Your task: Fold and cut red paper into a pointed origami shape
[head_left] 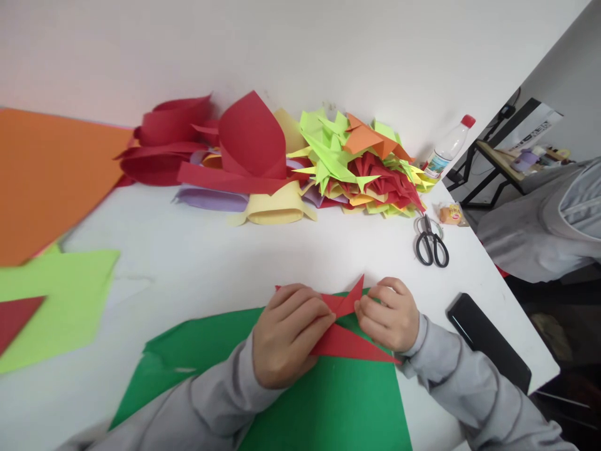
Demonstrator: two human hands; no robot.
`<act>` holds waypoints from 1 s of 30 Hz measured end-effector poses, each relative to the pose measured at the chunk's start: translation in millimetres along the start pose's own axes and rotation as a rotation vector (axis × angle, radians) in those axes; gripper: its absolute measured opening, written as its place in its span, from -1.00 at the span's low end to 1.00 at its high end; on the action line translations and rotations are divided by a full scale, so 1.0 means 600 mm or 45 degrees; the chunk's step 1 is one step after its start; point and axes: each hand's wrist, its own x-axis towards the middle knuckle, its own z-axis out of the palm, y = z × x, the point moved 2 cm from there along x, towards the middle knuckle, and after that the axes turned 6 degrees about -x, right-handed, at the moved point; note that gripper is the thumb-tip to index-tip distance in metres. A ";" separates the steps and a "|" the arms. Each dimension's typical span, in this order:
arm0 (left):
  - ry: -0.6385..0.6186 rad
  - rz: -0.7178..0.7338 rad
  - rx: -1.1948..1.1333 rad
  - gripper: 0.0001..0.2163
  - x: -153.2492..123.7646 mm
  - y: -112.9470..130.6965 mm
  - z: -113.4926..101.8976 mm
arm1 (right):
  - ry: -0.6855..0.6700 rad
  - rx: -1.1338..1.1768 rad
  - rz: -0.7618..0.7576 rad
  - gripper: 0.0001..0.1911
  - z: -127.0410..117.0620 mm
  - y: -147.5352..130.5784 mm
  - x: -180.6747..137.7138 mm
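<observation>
Red paper [347, 344] looks part-folded, not flat yet
Left hand [291, 335] pinches it, right hand [389, 316] grips its edge, over green sheet [328, 407] in from tabletop [183, 250]'s right edge; far-edge pile [328, 150] looks done.

The folded paper [350, 344] is plain red, the sheet beneath [328, 404] green, the worktop [188, 257] white, the phone [488, 341] black.

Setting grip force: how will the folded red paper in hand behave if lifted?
Probably very light: the folded red paper looks like thin sheet. Its sharp creases suggest it may hold shape, though the long flap reaching below the right hand could flop. The narrow tips look easy to crumple.
</observation>
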 end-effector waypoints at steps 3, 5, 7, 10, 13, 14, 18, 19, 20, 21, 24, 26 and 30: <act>0.013 0.013 0.066 -0.82 0.000 0.001 -0.001 | 0.003 0.065 0.064 -0.77 0.002 0.004 0.002; 0.023 0.011 0.104 -0.82 0.001 0.000 -0.004 | -0.017 0.158 0.175 -0.87 0.006 0.009 0.000; 0.041 0.013 0.139 -0.83 0.003 -0.001 -0.008 | -0.048 0.292 0.283 -0.80 0.011 0.010 -0.003; 0.077 0.039 0.232 -0.86 0.009 -0.002 -0.015 | -0.080 0.618 0.434 -0.57 0.015 0.002 -0.005; 0.042 0.084 0.356 -0.86 0.013 -0.002 -0.018 | -0.107 0.993 0.752 -0.46 0.013 -0.011 -0.003; 0.007 0.099 0.395 -0.84 0.014 -0.002 -0.018 | -0.142 1.093 0.872 -0.49 0.012 -0.016 -0.003; -0.102 0.083 0.444 -0.82 0.016 -0.005 -0.008 | -0.233 1.321 1.365 -0.63 0.011 -0.016 -0.007; -0.122 0.064 0.418 -0.83 0.015 -0.006 -0.003 | -0.222 1.351 1.436 -0.66 0.011 -0.012 -0.009; -0.142 0.038 0.388 -0.84 0.013 -0.007 0.001 | -0.205 1.372 1.491 -0.69 0.012 -0.006 -0.012; -0.157 0.016 0.355 -0.84 0.011 -0.008 0.006 | -0.178 1.374 1.533 -0.71 0.013 0.002 -0.014; -0.193 -0.030 0.261 -0.83 -0.001 -0.010 0.021 | -0.184 1.408 1.615 -0.73 0.017 0.023 -0.022; -0.253 -0.055 0.201 -0.82 -0.010 -0.009 0.028 | -0.223 1.440 1.710 -0.72 0.021 0.032 -0.025; -0.361 -0.117 0.140 -0.80 -0.021 -0.009 0.033 | -0.242 1.334 1.843 -0.70 0.026 0.031 -0.025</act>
